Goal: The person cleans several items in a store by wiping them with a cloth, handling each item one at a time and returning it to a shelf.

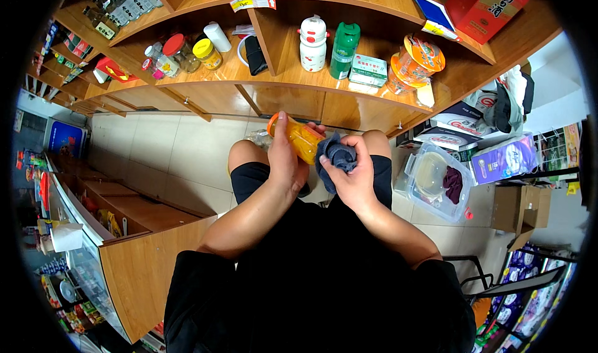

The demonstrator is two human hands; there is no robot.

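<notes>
Above my knees, my left hand (283, 159) grips a jar (299, 137) of yellow-orange contents with an orange lid. The jar is tilted, its lid up and to the left, its base towards my right hand. Bunched in my right hand (351, 175) is a dark blue-grey cloth (337, 156), pressed against the base end of the jar. The cloth hides part of that end. Behind the jar, a clear plastic bag (259, 139) shows partly beside my left knee.
A wooden shelf unit (219, 84) curves ahead, bearing a white bottle (312, 45), a green spray can (345, 52), instant noodle tubs (416, 63) and a red-lidded glass jar (181, 53). At right, a clear plastic bin (413, 189) holds a maroon cloth (452, 185). A wooden counter (145, 269) stands left.
</notes>
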